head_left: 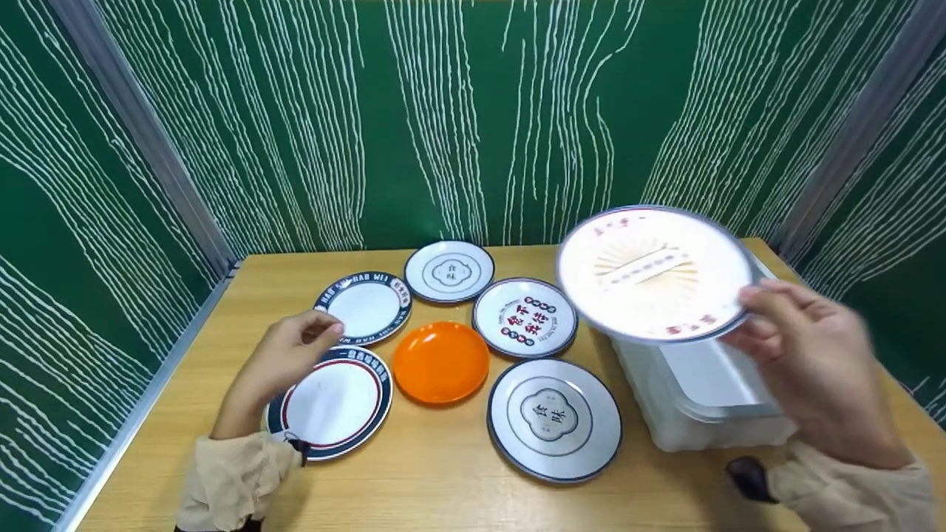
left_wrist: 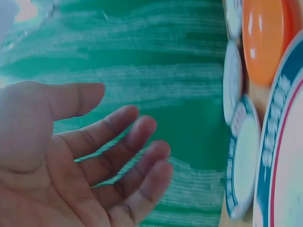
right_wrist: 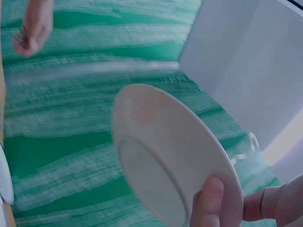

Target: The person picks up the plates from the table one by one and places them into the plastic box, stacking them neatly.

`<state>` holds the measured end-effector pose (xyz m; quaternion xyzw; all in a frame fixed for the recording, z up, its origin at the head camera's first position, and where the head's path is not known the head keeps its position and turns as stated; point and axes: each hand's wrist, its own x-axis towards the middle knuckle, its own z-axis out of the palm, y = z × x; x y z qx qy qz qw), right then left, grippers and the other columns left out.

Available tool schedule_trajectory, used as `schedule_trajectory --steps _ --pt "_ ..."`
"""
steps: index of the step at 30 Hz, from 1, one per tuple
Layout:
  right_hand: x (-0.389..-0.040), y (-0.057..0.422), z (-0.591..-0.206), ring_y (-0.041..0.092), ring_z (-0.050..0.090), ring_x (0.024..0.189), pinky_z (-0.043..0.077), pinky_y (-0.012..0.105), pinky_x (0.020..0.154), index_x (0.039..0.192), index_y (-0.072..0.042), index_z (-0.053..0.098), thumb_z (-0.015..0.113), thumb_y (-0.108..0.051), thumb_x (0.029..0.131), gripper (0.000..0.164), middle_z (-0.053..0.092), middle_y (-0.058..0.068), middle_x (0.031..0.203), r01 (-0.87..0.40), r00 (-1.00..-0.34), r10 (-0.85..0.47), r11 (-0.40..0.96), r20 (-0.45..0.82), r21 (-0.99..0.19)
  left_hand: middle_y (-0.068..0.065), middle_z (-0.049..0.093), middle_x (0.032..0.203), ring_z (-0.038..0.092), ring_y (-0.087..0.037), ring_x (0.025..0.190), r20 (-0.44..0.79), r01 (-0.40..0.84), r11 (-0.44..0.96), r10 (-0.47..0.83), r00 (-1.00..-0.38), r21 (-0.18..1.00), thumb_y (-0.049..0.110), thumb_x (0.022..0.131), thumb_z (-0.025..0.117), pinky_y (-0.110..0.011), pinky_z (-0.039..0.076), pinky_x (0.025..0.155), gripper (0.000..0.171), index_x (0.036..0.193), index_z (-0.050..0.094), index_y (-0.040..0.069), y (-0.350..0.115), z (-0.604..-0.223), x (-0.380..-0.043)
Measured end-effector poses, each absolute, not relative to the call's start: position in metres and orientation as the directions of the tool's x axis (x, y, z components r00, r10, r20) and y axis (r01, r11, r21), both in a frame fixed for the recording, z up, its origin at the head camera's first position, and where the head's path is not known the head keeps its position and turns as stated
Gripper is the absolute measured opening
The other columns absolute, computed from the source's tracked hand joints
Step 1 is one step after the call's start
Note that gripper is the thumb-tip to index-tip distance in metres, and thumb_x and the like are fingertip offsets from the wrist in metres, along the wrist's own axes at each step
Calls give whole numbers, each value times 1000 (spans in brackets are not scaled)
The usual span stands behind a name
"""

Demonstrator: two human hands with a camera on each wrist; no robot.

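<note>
My right hand [head_left: 813, 355] pinches the right edge of a white plate [head_left: 654, 273] with a yellow sunburst and red lettering, held up over the plastic bin [head_left: 717, 384]. Its plain underside [right_wrist: 161, 151] faces the right wrist camera, thumb on one face and fingers on the other. Nothing is in my left hand [head_left: 288, 362], whose fingers are loosely bent above two blue-rimmed plates at the left. Of these, the nearer plate [head_left: 340, 406] has a red inner ring; the farther plate [head_left: 366, 307] has lettering round its rim.
An orange plate [head_left: 441, 362] lies amid the others. Around it are a white plate [head_left: 449, 271] at the back, a red-lettered plate [head_left: 525, 318] and a white plate [head_left: 554, 419] with a dark emblem in front. Green, white-streaked panels [head_left: 443, 125] enclose the wooden table [head_left: 414, 488].
</note>
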<state>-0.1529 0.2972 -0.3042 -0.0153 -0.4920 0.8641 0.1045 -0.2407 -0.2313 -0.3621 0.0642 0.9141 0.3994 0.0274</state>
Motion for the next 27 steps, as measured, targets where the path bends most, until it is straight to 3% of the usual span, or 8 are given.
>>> schedule_trajectory --steps 7,16,22,27 --pt "-164 323 -304 18 72 82 63 28 71 104 2 68 73 -5 94 13 70 9 100 -187 -935 351 -372 49 -909 -20 60 129 53 -37 118 -140 -31 734 87 -986 678 35 106 55 -53 48 103 44 131 60 -1 -256 -380 -251" --pt "-181 345 -316 15 69 78 62 24 67 97 0 72 74 -6 94 8 71 8 87 -127 -936 350 -442 -40 -888 -24 55 132 48 -41 121 -340 -300 683 -80 -937 666 37 104 59 -57 44 108 48 134 55 0 -277 -399 -254" --pt "-192 355 -322 14 70 83 62 24 74 102 -5 70 75 -9 94 10 72 5 90 -47 -923 362 -440 -129 -897 -24 55 126 49 -40 117 -352 -322 696 -105 -930 642 34 104 60 -54 47 105 46 132 55 -3 -275 -399 -255" --pt "-191 361 -327 13 69 82 62 24 71 98 -7 72 71 -5 95 3 73 5 88 -54 -932 346 -429 -109 -902 -26 57 125 52 -41 113 -346 -297 757 -100 -933 582 31 103 61 -55 48 102 43 128 57 -4 -276 -397 -257"
